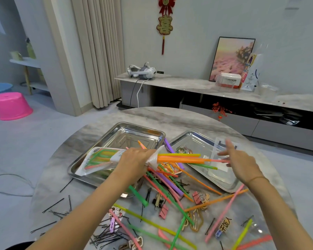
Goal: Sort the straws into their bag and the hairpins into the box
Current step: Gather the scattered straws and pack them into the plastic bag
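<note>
Left hand grip holds bag mouth around straw bundle; right hand grip wide, at bundle ends. Many loose straws, hairpins lie unsorted on surface.

**Crowded near me, open at the far edge**

Loose straws crisscross the table before me, with a hairpin heap at near left. The left tray and right tray fill the middle. A straw bundle juts from the bag across the right tray. I see bare tabletop only beyond the trays.
</note>
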A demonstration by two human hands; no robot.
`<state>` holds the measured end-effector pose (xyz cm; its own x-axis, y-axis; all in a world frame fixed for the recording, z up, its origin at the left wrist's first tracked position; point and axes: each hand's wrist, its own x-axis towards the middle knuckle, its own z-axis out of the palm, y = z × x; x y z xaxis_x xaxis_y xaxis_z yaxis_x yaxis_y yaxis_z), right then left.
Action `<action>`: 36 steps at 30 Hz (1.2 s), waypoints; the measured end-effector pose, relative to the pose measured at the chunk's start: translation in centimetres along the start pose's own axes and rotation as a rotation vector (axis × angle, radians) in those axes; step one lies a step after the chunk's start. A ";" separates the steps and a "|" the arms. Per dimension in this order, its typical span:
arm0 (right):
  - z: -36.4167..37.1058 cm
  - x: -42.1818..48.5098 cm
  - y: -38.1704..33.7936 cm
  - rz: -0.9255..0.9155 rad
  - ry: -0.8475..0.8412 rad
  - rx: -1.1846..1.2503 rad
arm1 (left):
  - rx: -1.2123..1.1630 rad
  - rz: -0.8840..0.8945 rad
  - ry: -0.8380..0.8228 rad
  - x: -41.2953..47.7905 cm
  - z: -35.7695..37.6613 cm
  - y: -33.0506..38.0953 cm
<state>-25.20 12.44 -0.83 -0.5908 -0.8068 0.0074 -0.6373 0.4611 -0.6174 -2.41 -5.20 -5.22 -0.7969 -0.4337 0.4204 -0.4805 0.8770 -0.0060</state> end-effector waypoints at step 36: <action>5.7 -2.5 -5.8 0.043 0.201 1.017 | -0.248 -0.047 0.033 -0.4 2.0 0.5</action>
<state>-17.23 9.74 -1.75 -0.7343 -0.6774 0.0433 0.0495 -0.1171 -0.9919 -3.09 -4.99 -7.15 -0.7613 -0.4718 0.4447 -0.4092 0.8817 0.2349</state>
